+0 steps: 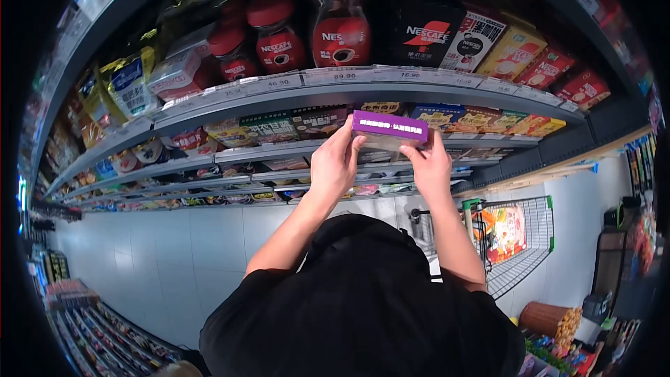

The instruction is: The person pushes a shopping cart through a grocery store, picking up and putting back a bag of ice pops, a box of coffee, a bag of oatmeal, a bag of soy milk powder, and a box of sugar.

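Note:
Between both hands I hold a purple box (pixel 389 126) with white lettering along its upper side. My left hand (pixel 335 159) grips its left end, thumb toward me. At the right end, my right hand (pixel 428 163) has its thumb bent in below the purple edge and its fingers behind. The box is in front of a shelf of boxed drinks, close to a row with a cappuccino-style yellow box (pixel 370 107) partly hidden behind it. Above stand red-lidded Nescafé jars (pixel 340 21) and a black Nescafé box (pixel 427 33).
Curved shelf edges with price labels (pixel 349 77) run across in front of me. A wire shopping cart (pixel 520 244) holding colourful packages (pixel 506 230) stands on the right. Pale floor tiles (pixel 167 258) lie left. Another shelf (pixel 105 338) is at lower left, a brown basket (pixel 544 318) at lower right.

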Action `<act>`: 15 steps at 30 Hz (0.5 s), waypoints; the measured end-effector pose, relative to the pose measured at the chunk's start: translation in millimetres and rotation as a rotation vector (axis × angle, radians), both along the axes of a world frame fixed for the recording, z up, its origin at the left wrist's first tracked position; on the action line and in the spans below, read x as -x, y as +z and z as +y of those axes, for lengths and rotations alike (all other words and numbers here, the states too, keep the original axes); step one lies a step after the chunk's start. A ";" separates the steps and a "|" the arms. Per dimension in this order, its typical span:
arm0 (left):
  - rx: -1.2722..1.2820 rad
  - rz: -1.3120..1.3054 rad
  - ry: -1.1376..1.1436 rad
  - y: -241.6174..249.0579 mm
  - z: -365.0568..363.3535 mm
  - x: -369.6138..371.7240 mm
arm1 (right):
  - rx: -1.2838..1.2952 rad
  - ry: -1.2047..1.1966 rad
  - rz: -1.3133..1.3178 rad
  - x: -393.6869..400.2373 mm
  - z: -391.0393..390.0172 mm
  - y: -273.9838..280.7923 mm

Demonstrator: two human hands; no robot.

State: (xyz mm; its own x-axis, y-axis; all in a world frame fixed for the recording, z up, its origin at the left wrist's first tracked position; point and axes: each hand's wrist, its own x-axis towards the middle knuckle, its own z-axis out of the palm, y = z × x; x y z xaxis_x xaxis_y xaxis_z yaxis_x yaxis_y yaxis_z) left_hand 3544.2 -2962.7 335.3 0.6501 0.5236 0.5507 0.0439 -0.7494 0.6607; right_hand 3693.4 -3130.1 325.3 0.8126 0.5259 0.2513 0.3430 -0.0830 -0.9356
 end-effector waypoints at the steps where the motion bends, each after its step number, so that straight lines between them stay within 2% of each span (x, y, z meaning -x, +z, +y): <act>1: 0.012 0.078 0.016 -2.6 5.8 1.9 | 0.006 -0.025 0.001 -2.1 7.4 -5.3; 3: 0.022 0.153 0.005 -7.4 15.2 2.2 | 0.013 -0.046 -0.060 -6.8 18.4 -15.9; 5: -0.015 0.019 -0.016 -16.1 17.5 1.3 | 0.068 -0.156 -0.138 -1.8 24.9 -18.6; 9: -0.038 -0.019 -0.045 -27.1 28.1 0.0 | 0.022 -0.300 -0.283 9.8 40.9 -18.0; 11: -0.001 -0.020 -0.053 -28.3 31.5 -0.8 | 0.057 -0.311 -0.284 13.7 44.4 -19.4; 14: 0.232 0.138 -0.095 -16.3 34.0 1.0 | 0.121 -0.356 -0.315 13.6 49.6 -22.0; 15: 0.229 0.140 -0.106 -16.7 33.7 0.0 | 0.171 -0.371 -0.307 14.3 50.9 -22.7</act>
State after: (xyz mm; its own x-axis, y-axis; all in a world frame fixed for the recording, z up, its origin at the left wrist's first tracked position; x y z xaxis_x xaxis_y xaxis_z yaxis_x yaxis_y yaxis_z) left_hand 3544.3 -2929.0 318.7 0.7693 0.5489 0.3269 0.0755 -0.5863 0.8066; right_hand 3679.0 -3079.2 302.6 0.8546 0.2701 0.4435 0.5184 -0.3944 -0.7588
